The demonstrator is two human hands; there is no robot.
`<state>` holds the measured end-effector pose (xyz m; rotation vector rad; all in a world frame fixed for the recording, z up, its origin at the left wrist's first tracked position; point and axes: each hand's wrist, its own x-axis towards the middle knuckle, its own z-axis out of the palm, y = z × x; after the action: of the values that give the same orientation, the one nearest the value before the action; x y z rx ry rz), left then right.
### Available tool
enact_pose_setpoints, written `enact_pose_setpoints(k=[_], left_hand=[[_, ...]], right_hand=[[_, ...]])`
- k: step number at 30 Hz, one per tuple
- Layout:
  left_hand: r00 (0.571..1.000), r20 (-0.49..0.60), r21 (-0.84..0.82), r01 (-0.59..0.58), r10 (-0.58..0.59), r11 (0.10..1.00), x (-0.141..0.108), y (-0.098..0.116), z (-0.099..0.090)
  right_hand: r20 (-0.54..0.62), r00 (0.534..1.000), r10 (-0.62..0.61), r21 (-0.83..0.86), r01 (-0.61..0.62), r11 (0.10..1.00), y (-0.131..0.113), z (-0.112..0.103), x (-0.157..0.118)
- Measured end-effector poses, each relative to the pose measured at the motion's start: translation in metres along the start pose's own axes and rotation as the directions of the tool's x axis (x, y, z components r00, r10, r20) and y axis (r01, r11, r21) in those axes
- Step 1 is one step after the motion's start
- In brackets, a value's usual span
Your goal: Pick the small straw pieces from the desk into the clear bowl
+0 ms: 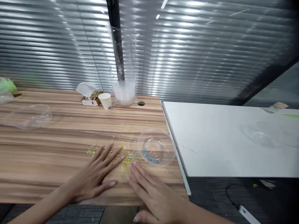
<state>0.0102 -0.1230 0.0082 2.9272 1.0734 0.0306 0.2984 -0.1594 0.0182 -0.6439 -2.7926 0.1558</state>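
A loose spread of small yellow and green stick-like pieces [129,158] lies on the wood-grain table. My left hand [99,172] rests flat over the left part of the spread, its fingers stretched out and slightly apart. At the near edge of the pieces, my right hand [151,193] reaches in with long, extended fingers; its fingertips touch or hover just by them. Just beyond the right hand stands a clear round plastic bowl [171,146] with blue-grey pieces [151,158] of similar shape at its bottom.
Toward the back are a tissue box [90,101], a paper cup [105,101] and a plastic bag of stacked clear containers [125,93]. Another clear container [42,118] sits at left. A white table [210,140] adjoins on the right, with a narrow gap between.
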Motion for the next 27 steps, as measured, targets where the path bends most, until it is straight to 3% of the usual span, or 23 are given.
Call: enact_pose_setpoints(k=[4,9,13,17,22,27], left_hand=[[0.999,0.037,-0.052,-0.03,0.032,0.998,-0.004,-0.008,-0.003],[0.991,0.079,-0.113,-0.096,0.105,0.989,-0.006,-0.029,-0.008],[0.992,0.076,-0.128,-0.088,0.099,0.988,-0.001,-0.04,-0.007],[0.995,0.052,-0.113,-0.076,0.082,0.991,0.002,-0.043,-0.006],[0.993,0.064,-0.097,-0.097,0.103,0.991,-0.002,-0.043,-0.006],[0.994,0.009,-0.071,-0.105,0.106,0.992,0.001,-0.039,-0.003]], right_hand=[[0.114,0.991,0.071,0.107,-0.084,0.991,0.0,0.015,0.008],[0.161,0.984,0.07,0.163,-0.096,0.982,-0.002,0.021,0.013],[0.176,0.983,0.059,0.203,-0.095,0.974,0.001,0.021,0.029],[0.198,0.979,0.058,0.247,-0.107,0.963,0.008,0.021,0.041],[0.203,0.978,0.056,0.259,-0.108,0.96,0.015,0.021,0.029],[0.176,0.983,0.055,0.247,-0.098,0.964,0.015,0.019,0.026]])
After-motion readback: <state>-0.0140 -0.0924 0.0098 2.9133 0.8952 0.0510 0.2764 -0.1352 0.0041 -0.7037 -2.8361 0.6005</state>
